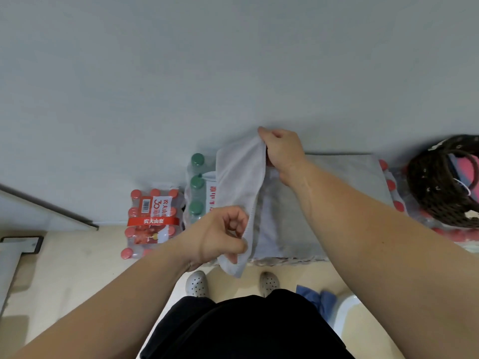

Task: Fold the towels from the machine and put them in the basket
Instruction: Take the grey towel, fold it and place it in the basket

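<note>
A pack of red-capped bottles [153, 218] sits on the floor at the left, with green-capped bottles [197, 187] just beside it. The left hand [220, 235] has its grip pinched on the near edge of a white towel [239, 177], which hangs above the grey-covered surface [357, 168]. The right hand [282, 151] pinches the towel's far edge, its grip curled round the cloth. Farther right stands a dark woven basket [427, 193] with something pink inside it.

Bare forearms [116, 294], black clothing [246, 330], white clogs [197, 283] (small dark holes all over).
</note>
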A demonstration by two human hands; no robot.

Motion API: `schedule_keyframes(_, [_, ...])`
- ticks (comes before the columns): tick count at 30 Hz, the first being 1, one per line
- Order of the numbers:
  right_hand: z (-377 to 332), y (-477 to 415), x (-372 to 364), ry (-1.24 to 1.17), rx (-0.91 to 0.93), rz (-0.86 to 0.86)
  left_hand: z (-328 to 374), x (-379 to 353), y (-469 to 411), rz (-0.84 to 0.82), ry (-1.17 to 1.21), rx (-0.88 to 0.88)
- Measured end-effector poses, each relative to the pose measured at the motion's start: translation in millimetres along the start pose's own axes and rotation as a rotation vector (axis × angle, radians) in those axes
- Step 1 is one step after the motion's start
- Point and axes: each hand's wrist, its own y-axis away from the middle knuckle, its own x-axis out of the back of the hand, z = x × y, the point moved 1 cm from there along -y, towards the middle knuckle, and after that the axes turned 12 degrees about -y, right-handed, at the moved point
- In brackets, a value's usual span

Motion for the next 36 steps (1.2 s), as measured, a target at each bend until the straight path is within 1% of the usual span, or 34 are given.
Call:
schedule_keyframes(4, [11,-18,59,-0.016,-0.035,-0.012,15,-47,-30,0.016,-0.055,0.017])
schedule_keyframes(8, [25,-40,109,0.085,0.061,0.043,25,-97,-58,0.113,-0.137,0.067])
schedule_keyframes(10, [28,-49,129,0.128,0.125,0.028,30,-122,-73,0.17,-0.195,0.093])
schedule_keyframes(13, [35,-58,152,0.241,0.263,-0.074,32,-153,-95,0.259,-0.314,0.144])
schedule_keyframes(15, [42,-63,163,0.276,0.289,-0.133,30,-166,-108,0.331,-0.396,0.159])
schedule_keyframes(17, [49,-67,171,0.31,0.252,-0.197,28,-173,-118,0.405,-0.487,0.186])
schedule_keyframes(20, [55,-67,178,0.345,0.13,-0.359,29,-179,-123,0.443,-0.59,0.238])
schedule_keyframes(22, [58,-64,181,0.332,0.093,-0.415,34,-182,-121,0.446,-0.561,0.27])
schedule_keyframes(24, [58,-62,181,0.273,0.067,-0.376,44,-183,-115,0.456,-0.52,0.281])
schedule_keyframes(26, [55,-60,183,0.191,0.047,-0.325,60,-184,-109,0.463,-0.465,0.253])
schedule_keyframes(29, [41,-62,191,0.125,0.082,-0.303,82,-190,-108,0.454,-0.379,0.204])
schedule_keyframes(33, [29,-67,221,0.208,0.146,-0.271,89,-213,-128,0.381,-0.333,0.207])
schedule_keyframes(36, [37,-72,241,0.261,0.106,-0.248,78,-231,-153,0.328,-0.359,0.245])
